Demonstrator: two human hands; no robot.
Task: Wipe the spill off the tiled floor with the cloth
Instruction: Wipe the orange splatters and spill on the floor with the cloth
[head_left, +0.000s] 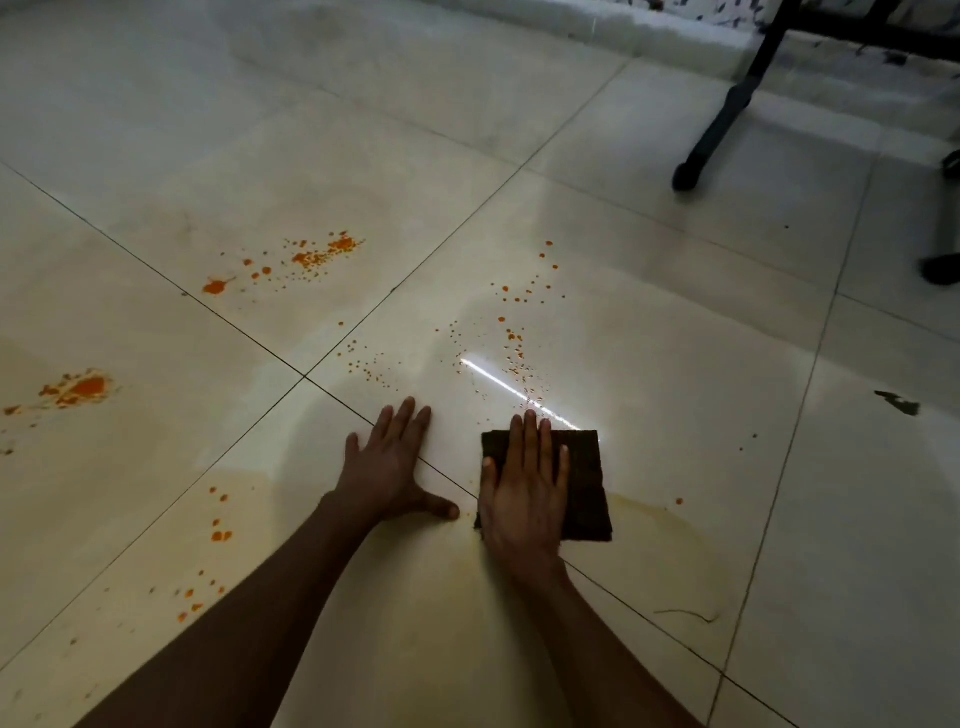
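Two forearms come in from the bottom edge, nearest the lens, both reaching forward onto the tiled floor (649, 338), glossy cream tiles with dark grout lines. Spill (322, 254) is orange and scattered wide: spatter cluster far left-centre, a bigger blot (83, 387) at the left edge, droplets (218, 530) near the left forearm, fine specks (514, 353) just ahead of the cloth, one lone dot (679, 501) to its right. Black furniture legs (727, 104) top right, well apart from the work. Cloth (587, 483) is dark brown, folded square, flat on the floor near the tile joint, centre-bottom. Right hand (524, 493) lies palm-down on it, fingers (530, 436) straight and close together, pressing not gripping. Left hand (389, 462) flat on bare tile just beside it, fingers spread, thumb out, looks like a brace for body weight. Faint yellowish smear (649, 512) around the cloth's near-right corner suggests this patch is partly wiped. Step in hand, my read: wiping, early on, most of the spill untouched. Next move likely needs a forward push through the specks ahead, even palm pressure so the cloth doesn't bunch, then a reposition left for the bigger blots. Risk: smearing instead of lifting; cloth probably needs refolding to a clean face.
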